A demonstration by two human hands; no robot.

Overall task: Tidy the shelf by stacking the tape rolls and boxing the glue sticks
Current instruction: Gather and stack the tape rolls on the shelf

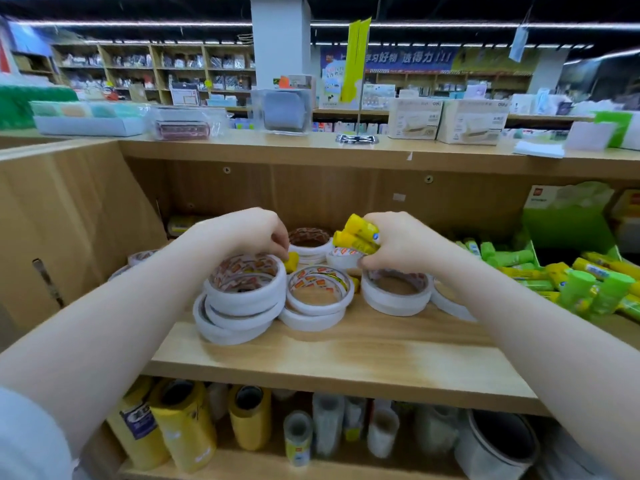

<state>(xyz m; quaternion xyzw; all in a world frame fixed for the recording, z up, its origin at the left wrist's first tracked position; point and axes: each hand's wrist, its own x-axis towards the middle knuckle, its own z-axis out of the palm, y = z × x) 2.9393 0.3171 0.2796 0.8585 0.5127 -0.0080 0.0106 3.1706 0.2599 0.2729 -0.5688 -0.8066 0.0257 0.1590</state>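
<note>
Several white tape rolls (246, 292) lie in loose stacks on the middle wooden shelf (332, 362). My left hand (249, 233) reaches over the left stack, its fingertips pinching a yellow glue stick (291, 262) that lies between the rolls. My right hand (398, 244) is closed around a bunch of yellow glue sticks (358, 233), held above the rolls at the back. Its lower fingers touch the rim of the right-hand tape roll (396, 292). A green display box (568, 230) stands at the right with loose green and yellow glue sticks (581, 285) spilled in front of it.
A wooden side panel (69, 220) closes the shelf at the left. The shelf below holds yellow and clear tape rolls (180, 424). The upper shelf top (311, 147) carries boxes and a clear stand. More shop shelving fills the background.
</note>
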